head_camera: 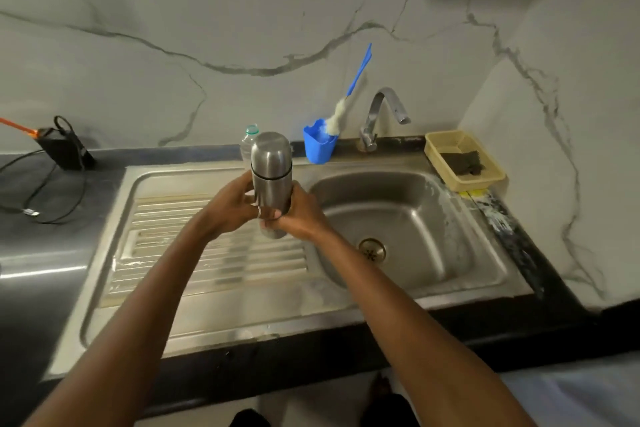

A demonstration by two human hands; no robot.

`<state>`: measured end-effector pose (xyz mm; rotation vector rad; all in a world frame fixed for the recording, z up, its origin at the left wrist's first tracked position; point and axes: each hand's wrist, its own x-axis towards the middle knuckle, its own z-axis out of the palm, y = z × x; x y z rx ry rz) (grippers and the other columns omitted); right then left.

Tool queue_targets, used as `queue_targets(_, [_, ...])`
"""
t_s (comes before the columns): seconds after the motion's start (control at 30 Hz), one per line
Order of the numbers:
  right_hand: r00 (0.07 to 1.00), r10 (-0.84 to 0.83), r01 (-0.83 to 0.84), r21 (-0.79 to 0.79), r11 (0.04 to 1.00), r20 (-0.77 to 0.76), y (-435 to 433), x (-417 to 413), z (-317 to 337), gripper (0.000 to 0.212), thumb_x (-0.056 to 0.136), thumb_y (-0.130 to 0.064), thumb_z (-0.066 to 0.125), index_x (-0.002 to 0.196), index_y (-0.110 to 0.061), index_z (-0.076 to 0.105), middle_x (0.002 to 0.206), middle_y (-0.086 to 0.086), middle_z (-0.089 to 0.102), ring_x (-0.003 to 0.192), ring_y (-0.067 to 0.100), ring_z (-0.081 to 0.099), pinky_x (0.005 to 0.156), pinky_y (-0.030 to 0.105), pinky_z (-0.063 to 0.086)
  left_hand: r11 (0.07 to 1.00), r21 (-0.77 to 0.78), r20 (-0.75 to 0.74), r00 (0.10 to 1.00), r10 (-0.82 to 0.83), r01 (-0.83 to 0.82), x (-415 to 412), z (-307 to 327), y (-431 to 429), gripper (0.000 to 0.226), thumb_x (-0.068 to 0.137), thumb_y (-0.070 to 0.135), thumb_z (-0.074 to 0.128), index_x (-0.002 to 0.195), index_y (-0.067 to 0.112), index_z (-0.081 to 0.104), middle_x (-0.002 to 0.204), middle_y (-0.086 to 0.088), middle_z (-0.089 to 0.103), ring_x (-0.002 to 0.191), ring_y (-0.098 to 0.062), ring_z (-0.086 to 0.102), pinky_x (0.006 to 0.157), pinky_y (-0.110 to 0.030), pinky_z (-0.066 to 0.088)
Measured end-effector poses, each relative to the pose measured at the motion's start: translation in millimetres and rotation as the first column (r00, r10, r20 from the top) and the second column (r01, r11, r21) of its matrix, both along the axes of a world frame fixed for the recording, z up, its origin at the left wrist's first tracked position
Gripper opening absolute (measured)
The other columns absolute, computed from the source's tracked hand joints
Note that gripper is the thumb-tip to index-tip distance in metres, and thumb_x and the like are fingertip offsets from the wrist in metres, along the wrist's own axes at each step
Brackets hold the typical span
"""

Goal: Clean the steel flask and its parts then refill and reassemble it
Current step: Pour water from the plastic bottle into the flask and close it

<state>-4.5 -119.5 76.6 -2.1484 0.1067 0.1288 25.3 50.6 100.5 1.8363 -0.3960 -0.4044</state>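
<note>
The steel flask [271, 163] stands upright in the air above the draining board, with its rounded steel cap screwed on top. Both hands grip its lower body. My left hand [231, 206] wraps it from the left side and my right hand [300, 215] wraps it from the right, with fingers overlapping in front. The bottom of the flask pokes out below the hands. A clear plastic water bottle [248, 142] with a green cap stands right behind the flask, mostly hidden by it.
The steel sink basin [433, 218] with its drain lies to the right, and the tap [382, 114] stands behind it. A blue cup [319, 146] holds a blue-handled bottle brush. A yellow tray [491, 180] holds a dark scrubber. A black charger [64, 149] with cables lies far left.
</note>
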Motion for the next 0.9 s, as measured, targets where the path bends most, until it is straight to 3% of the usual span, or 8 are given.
queue_targets(0.07, [0.999, -0.026, 0.026, -0.008, 1.0, -0.021, 14.1, -3.6, 1.4, 0.074, 0.056, -0.039, 0.086, 0.119, -0.023, 0.052, 0.11, 0.001, 0.072, 0.1, 0.023, 0.07, 0.085, 0.044, 0.059, 1.0, 0.008, -0.011, 1.0, 0.007, -0.007, 0.1, -4.6, 10.4, 0.075, 0.058, 0.025, 0.092, 0.127, 0.023, 0.062, 0.116, 0.01, 0.072, 0.105, -0.014, 0.068, 0.085, -0.031, 0.058])
queue_targets(0.13, [0.998, -0.052, 0.051, -0.009, 0.999, -0.042, 26.7, -7.0, 3.6, 0.064, 0.063, -0.03, 0.089, 0.116, -0.025, 0.052, 0.109, 0.003, 0.073, 0.1, 0.023, 0.07, 0.086, 0.043, 0.058, 1.0, 0.024, -0.011, 1.0, -0.004, 0.005, 6.0, -10.0, 20.6, 0.072, 0.065, 0.011, 0.092, 0.129, 0.022, 0.062, 0.118, 0.009, 0.071, 0.107, -0.017, 0.067, 0.092, -0.039, 0.058])
queue_targets(0.27, [0.991, -0.103, 0.102, -0.019, 0.995, -0.085, 38.9, -8.4, -0.1, 0.068, 0.071, -0.028, 0.089, 0.127, -0.017, 0.052, 0.111, 0.005, 0.073, 0.101, 0.024, 0.069, 0.085, 0.038, 0.058, 0.997, 0.057, -0.044, 0.997, -0.055, 0.058, 19.5, -22.2, 28.9, 0.072, 0.073, -0.01, 0.081, 0.127, 0.031, 0.058, 0.115, 0.014, 0.069, 0.11, -0.023, 0.067, 0.086, -0.031, 0.056])
queue_targets(0.43, [0.974, -0.181, 0.177, -0.041, 0.983, -0.137, 42.0, -8.7, -9.5, 0.071, 0.064, -0.034, 0.088, 0.124, -0.02, 0.052, 0.106, 0.0, 0.072, 0.095, 0.021, 0.07, 0.081, 0.039, 0.06, 0.992, 0.085, -0.069, 0.994, -0.089, 0.095, 22.5, -37.5, 22.4, 0.074, 0.076, -0.017, 0.074, 0.135, 0.021, 0.053, 0.121, 0.014, 0.063, 0.111, -0.019, 0.064, 0.083, -0.02, 0.055])
queue_targets(0.63, [0.973, -0.168, 0.16, -0.06, 0.985, -0.159, 37.8, -1.4, -24.9, 0.066, 0.068, -0.035, 0.084, 0.124, -0.02, 0.052, 0.104, 0.001, 0.072, 0.093, 0.021, 0.069, 0.08, 0.036, 0.059, 0.986, 0.134, -0.088, 0.992, -0.092, 0.103, 32.2, -54.2, 21.9, 0.078, 0.068, 0.001, 0.088, 0.124, 0.043, 0.054, 0.111, 0.026, 0.068, 0.113, -0.018, 0.065, 0.087, -0.029, 0.054])
queue_targets(0.7, [0.974, -0.158, 0.151, -0.055, 0.987, -0.163, 35.3, 0.9, -30.9, 0.067, 0.07, -0.034, 0.084, 0.126, -0.019, 0.051, 0.106, 0.003, 0.072, 0.094, 0.023, 0.068, 0.08, 0.034, 0.058, 0.982, 0.162, -0.073, 0.993, -0.089, 0.1, 34.8, -59.8, 22.9, 0.079, 0.072, -0.002, 0.086, 0.134, 0.036, 0.053, 0.119, 0.017, 0.066, 0.118, -0.022, 0.064, 0.09, -0.031, 0.054])
queue_targets(0.77, [0.978, -0.142, 0.134, -0.066, 0.989, -0.152, 33.6, 3.0, -35.4, 0.067, 0.071, -0.034, 0.085, 0.126, -0.019, 0.05, 0.105, 0.002, 0.073, 0.093, 0.023, 0.068, 0.079, 0.033, 0.056, 0.978, 0.189, -0.04, 0.996, -0.082, 0.088, 35.2, -65.1, 24.5, 0.081, 0.073, 0.008, 0.09, 0.141, 0.03, 0.051, 0.126, 0.009, 0.065, 0.12, -0.02, 0.063, 0.09, -0.028, 0.053])
queue_targets(0.9, [0.983, -0.108, 0.099, -0.068, 0.993, -0.149, 33.1, 10.0, -43.2, 0.064, 0.073, -0.033, 0.084, 0.126, -0.021, 0.05, 0.104, -0.001, 0.071, 0.088, 0.018, 0.064, 0.075, 0.028, 0.052, 0.972, 0.232, -0.008, 0.999, -0.035, 0.036, 29.6, -63.7, 24.7, 0.078, 0.074, 0.016, 0.091, 0.132, 0.04, 0.045, 0.12, 0.01, 0.064, 0.116, -0.013, 0.058, 0.083, -0.025, 0.047])
